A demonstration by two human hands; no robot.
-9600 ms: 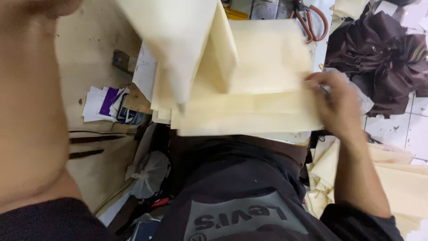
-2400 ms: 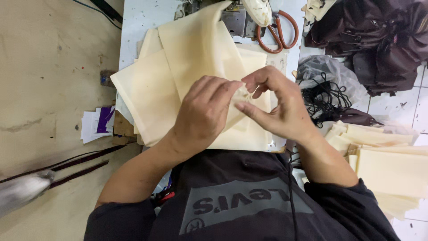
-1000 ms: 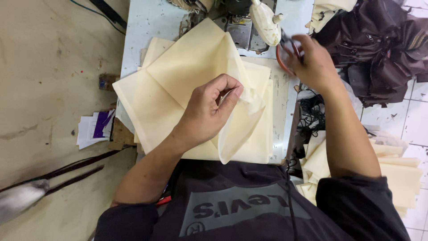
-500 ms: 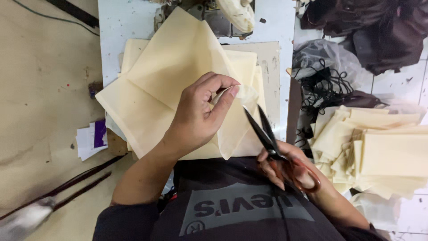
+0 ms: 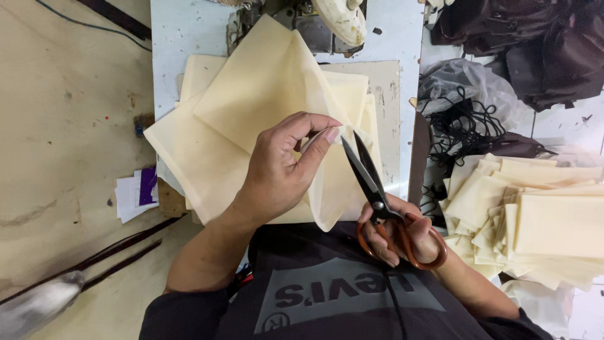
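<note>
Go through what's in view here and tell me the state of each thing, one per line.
Left hand: pinching a raised edge of the cream fabric.
Right hand: gripping the scissors' handles.
Scissors: blades slightly open, tips at the pinched edge.
Cream fabric: folded, layered on the table.
Stack of cream pieces: piled at the right.
Dark fabric: crumpled heap.

paper stack: a small pile of white paper slips (image 5: 129, 196) lies low down, just past the left edge of the tabletop (image 5: 182, 31).
purple card: a little purple card (image 5: 148, 186) sits on top of that pile, at its right side.
plastic bag: a crumpled, see-through grey bag (image 5: 462, 82) lies to the right of the tabletop, with black cords beside it.
shirt print: a grey printed patch (image 5: 333, 296) on the person's black shirt, seen upside down.
screens and signs: none.
</note>
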